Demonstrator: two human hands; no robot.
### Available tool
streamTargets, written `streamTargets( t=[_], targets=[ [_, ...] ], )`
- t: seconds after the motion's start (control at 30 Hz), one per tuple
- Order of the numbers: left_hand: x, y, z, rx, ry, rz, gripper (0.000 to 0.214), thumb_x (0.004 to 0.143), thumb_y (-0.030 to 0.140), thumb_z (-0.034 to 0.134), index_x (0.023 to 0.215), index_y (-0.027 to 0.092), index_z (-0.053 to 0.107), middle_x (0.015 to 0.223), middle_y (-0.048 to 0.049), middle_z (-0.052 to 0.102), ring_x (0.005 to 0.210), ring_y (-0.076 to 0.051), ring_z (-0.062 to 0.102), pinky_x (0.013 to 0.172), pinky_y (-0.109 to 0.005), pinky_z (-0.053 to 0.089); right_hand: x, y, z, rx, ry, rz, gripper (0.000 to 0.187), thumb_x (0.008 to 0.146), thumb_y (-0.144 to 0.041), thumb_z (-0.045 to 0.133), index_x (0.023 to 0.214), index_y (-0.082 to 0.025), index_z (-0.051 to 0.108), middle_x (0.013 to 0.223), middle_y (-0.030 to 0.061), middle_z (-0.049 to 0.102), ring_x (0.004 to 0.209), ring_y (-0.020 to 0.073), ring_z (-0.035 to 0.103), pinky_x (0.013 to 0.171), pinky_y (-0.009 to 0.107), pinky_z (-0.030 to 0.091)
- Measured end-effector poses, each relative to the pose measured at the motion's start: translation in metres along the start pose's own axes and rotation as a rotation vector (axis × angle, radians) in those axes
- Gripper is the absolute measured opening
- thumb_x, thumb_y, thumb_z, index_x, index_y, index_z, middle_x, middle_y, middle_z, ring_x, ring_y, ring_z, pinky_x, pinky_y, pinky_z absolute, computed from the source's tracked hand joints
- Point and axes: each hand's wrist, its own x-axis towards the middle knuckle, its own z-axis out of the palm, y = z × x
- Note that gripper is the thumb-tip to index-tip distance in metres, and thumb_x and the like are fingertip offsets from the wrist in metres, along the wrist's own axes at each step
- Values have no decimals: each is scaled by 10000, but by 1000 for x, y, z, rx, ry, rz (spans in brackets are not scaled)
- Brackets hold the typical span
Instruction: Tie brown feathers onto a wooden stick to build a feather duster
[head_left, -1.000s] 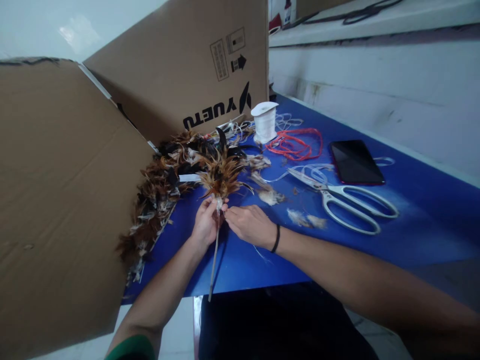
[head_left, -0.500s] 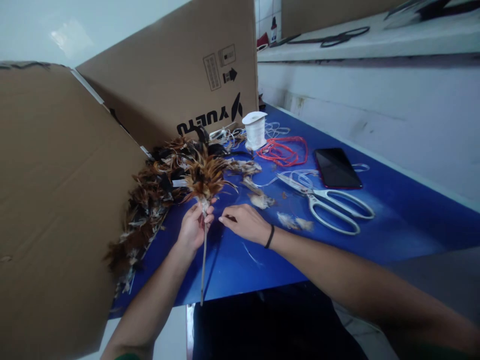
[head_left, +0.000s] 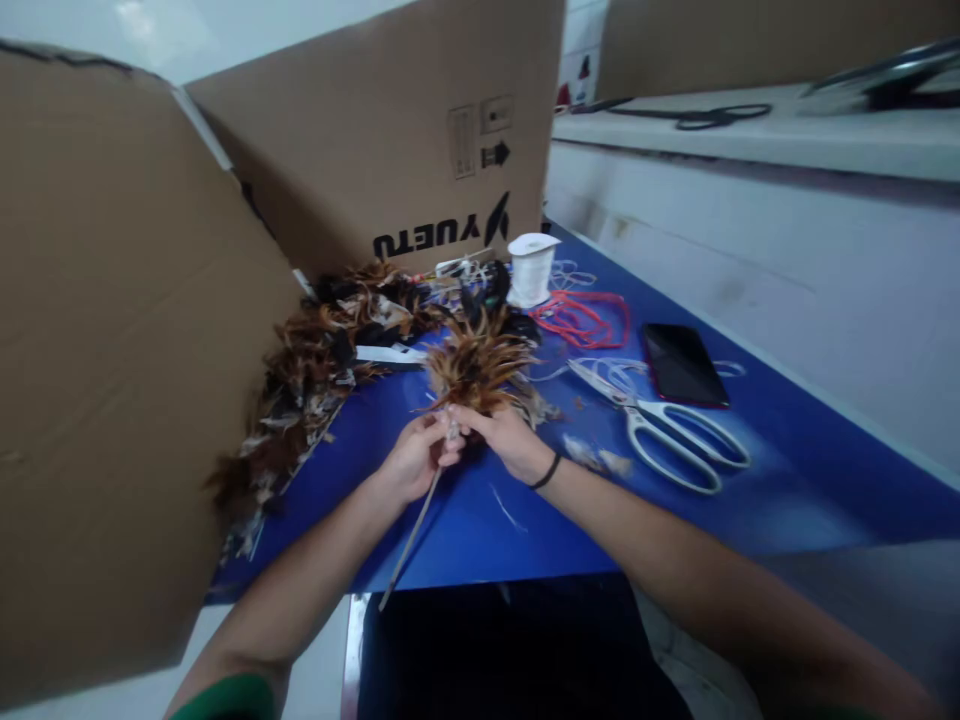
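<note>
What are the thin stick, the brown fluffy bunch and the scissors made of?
Thin stick: maybe wood or bamboo; it looks dull and pale brown.
Feather bunch: feathers, slightly glossy, with narrow pointed tips fanning out.
Scissors: probably metal, smooth and silvery with a soft shine; the handles might be coated, but I can't tell.

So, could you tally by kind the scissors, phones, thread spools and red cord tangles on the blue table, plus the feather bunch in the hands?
Scissors: 1
Phone: 1
White spool: 1
Red cord tangle: 1
Held feather bunch: 1
Total: 5
</note>
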Motion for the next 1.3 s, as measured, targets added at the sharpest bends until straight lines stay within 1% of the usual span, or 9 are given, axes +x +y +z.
streamTargets(
  t=[0.17,0.3,0.37,0.47,0.6,0.77,0.97,1.13,1.3],
  targets=[
    [-2,4,-3,-26,-70,-174,118,805,218,553,799,104,522,647,-44,515,445,-41,385,369,-129,216,0,4,-3,-27,14,54,278,706,-426,677,736,-150,667,735,33,666,689,154,585,689,297,449],
    [-3,6,-2,-27,-89,-203,194,880,328,464,813,145,477,580,20,433,390,-20,281,358,-114,168,3,8,-5,-158,13,-16,296,733,-441,652,826,-161,676,834,42,685,749,170,599,727,314,455],
    [-4,8,-2,-4,-56,-156,196,865,329,504,781,160,450,536,69,335,366,-11,215,350,-110,126,3,7,-5,-297,-9,-91,322,766,-457,609,861,-157,674,872,51,687,797,184,606,772,330,455],
    [-6,17,-7,-26,-6,-60,229,851,332,531,740,152,443,541,70,335,361,-7,206,337,-113,123,4,2,-11,-565,-24,-233,359,794,-465,566,933,-148,660,950,75,675,875,204,604,809,341,460],
    [1,41,-25,-151,71,105,195,871,308,509,838,116,523,539,72,325,357,-11,224,326,-112,142,26,-9,-35,-1026,142,-421,378,816,-354,545,1125,-139,583,1111,123,613,1067,240,535,954,383,394],
    [10,58,-41,-269,117,238,250,927,285,390,827,103,530,517,71,312,346,-20,256,318,-125,167,89,-17,-73,-1460,241,-217,488,829,-298,497,1263,-77,474,1263,197,517,1186,309,447,989,416,351],
    [11,61,-47,-311,140,318,268,943,260,334,835,106,524,522,70,313,346,-21,254,319,-130,157,145,-1,-83,-1599,-43,-80,588,892,-444,425,1383,-128,349,1442,150,350,1305,262,346,1035,372,305],
    [11,65,-51,-313,131,376,216,915,277,420,845,111,539,534,71,312,356,-21,250,329,-130,173,127,3,-88,-1672,-198,-182,477,924,-430,366,1326,-188,453,1377,104,454,1250,241,424,1017,351,322],
    [10,63,-48,-286,145,401,196,885,297,483,852,116,549,538,70,312,361,-18,251,333,-129,175,111,-11,-86,-1685,-201,-179,455,919,-469,360,1207,-179,559,1223,131,576,1133,232,527,957,333,372]
  ],
)
